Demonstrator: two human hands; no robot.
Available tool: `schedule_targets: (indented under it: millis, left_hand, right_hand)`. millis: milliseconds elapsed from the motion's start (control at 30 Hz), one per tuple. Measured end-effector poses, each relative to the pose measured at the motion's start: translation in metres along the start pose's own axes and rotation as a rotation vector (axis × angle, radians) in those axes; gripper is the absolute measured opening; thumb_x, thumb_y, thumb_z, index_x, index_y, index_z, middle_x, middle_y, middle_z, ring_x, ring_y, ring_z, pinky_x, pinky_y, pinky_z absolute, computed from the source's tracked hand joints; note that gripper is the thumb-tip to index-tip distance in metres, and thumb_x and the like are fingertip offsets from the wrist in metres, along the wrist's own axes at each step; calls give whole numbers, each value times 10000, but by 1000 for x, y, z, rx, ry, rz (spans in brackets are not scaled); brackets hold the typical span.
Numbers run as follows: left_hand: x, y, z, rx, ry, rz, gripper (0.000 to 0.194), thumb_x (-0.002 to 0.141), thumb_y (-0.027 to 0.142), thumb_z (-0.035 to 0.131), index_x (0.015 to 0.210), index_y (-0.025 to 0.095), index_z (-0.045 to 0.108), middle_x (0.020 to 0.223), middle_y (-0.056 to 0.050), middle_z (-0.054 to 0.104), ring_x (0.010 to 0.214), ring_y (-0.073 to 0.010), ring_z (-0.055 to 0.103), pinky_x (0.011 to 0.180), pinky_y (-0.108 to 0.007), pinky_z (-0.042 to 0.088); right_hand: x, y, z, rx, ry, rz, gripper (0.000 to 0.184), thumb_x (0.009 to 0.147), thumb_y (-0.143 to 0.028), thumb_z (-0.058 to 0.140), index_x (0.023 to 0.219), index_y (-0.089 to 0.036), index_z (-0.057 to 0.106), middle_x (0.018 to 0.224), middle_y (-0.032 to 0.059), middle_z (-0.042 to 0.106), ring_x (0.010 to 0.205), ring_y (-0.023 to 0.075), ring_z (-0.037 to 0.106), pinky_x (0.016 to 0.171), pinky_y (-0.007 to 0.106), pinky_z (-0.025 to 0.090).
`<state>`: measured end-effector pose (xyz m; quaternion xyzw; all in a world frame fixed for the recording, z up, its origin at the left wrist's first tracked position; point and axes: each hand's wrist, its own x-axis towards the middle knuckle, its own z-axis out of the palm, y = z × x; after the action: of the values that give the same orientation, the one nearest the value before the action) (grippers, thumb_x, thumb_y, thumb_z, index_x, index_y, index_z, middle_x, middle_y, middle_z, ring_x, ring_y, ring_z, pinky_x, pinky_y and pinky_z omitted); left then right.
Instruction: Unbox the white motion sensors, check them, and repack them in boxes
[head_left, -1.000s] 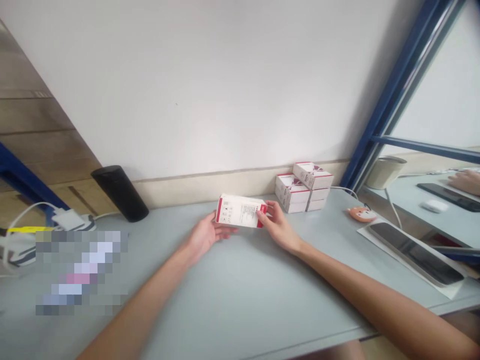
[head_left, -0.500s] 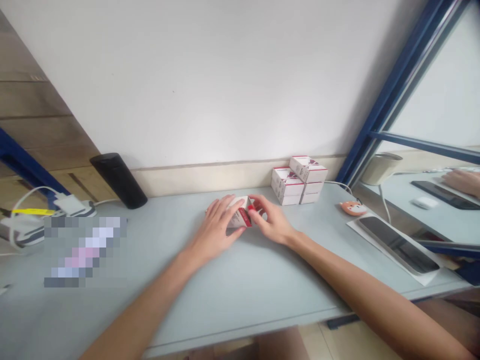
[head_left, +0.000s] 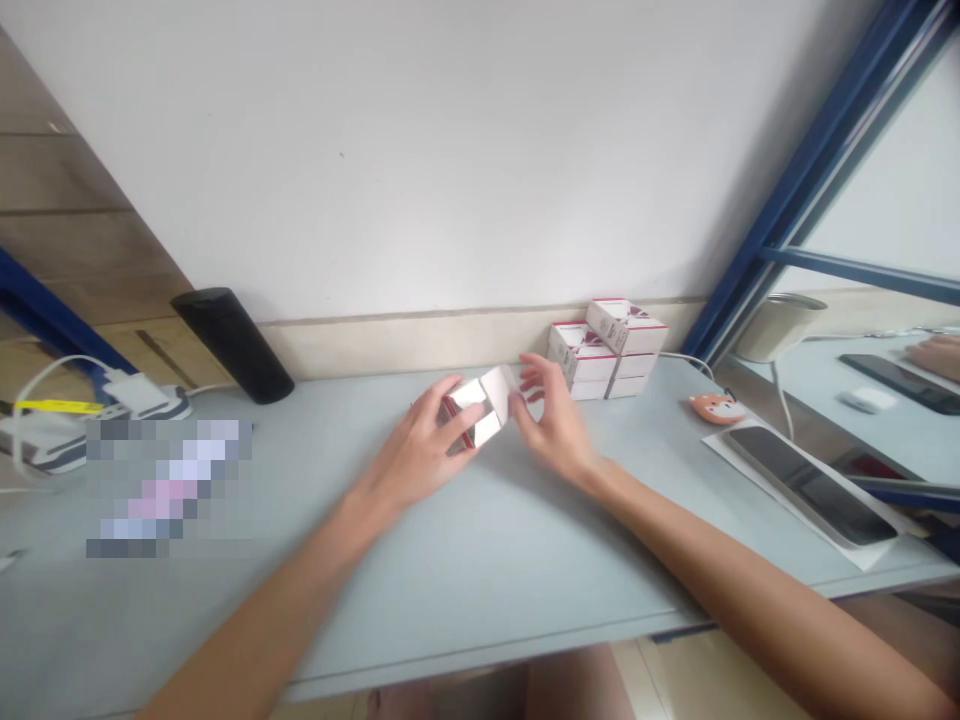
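My left hand (head_left: 424, 435) wraps round a small white and red carton (head_left: 489, 428) above the middle of the desk. The carton is tilted, with its opened end toward me and to the right. From that end a white flap (head_left: 498, 388) stands out. At the flap's edge, my right hand (head_left: 555, 425) has its thumb and curled fingers close together on it; the contact is slightly blurred. What lies inside the carton cannot be made out.
Several similar cartons (head_left: 581, 365) are stacked by the wall on the desk (head_left: 420, 600). Left stand a black cylinder (head_left: 236, 345) and a power strip (head_left: 67, 445) with cables. Right lie an orange animal-faced case (head_left: 716, 407) and a phone (head_left: 810, 485), near a mirror (head_left: 885, 400).
The carton has turned in my left hand, bringing its opened end into sight with the flap swung out. My right hand has moved slightly right. The view has shifted a little.
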<state>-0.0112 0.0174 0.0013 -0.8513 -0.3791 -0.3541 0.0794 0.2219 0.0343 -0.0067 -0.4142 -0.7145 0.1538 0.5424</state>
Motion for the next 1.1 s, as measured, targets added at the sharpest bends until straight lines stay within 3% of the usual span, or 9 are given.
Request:
schedule_targets:
  millis: [100,233,367,567,700,900,1000,1100]
  left_hand:
    - [3,3,-6,-13,40,-76,273,964,357,677,1236,339,665,1503,-102,528,1139,-253,679,986,-411,591]
    - [4,4,-9,-37,24,-86,251,975,362,667,1224,340,693,1502,-77,533,1087,-220,693,976,-371,598]
    - [3,7,-7,0,26,-103,291,985,375,660,1274,346,688,1517,-71,543,1023,-200,733,952,-330,609]
    - [2,6,-7,61,78,-79,680,919,326,751,1527,347,447,1519,-98,583,1285,-283,677,1071,-421,587]
    - [2,8,-6,57,99,-20,792,899,276,767,1578,326,363,1486,-98,614,1336,-274,643,1084,-398,583]
    - [2,9,-2,137,53,-32,717,908,192,714,1557,301,431,1477,-120,593,1348,-304,615,1144,-456,522]
    - [3,9,-3,182,-4,-25,680,930,179,683,1559,292,451,1464,-129,590,1374,-321,581,1165,-481,485]
    - [4,11,-4,204,-46,1,708,921,117,651,1572,306,449,1437,-120,605,1356,-311,588,1179,-481,462]
  right_hand:
    - [4,4,-7,-277,-11,-235,446,982,-194,555,1407,-327,577,1331,131,525,1200,296,601,1014,506,557]
    - [4,-3,-11,-406,-87,-442,567,885,-48,551,1336,-377,650,1427,96,513,1394,324,497,1138,559,471]
    - [1,-13,-10,-374,-151,-476,603,799,-48,567,1343,-302,635,1493,115,525,1490,346,425,1195,603,403]
    - [4,-15,-21,-203,-148,-530,374,681,-99,529,957,-268,717,1399,58,645,1436,357,502,1167,607,415]
    - [3,-20,-23,-208,-157,-501,259,805,-113,535,926,-261,710,1329,50,706,1420,336,521,1165,571,420]
    - [2,-17,-11,-309,-180,-461,180,927,-161,610,1042,-268,698,1300,68,716,1344,295,586,1140,521,452]
    - [5,-5,-7,-377,-171,-483,159,1011,-236,634,1154,-269,695,1236,65,744,1231,258,647,1098,475,488]
    - [7,3,-9,-494,-157,-565,129,1025,-294,663,1137,-266,721,1190,67,755,1185,254,660,1042,443,518]
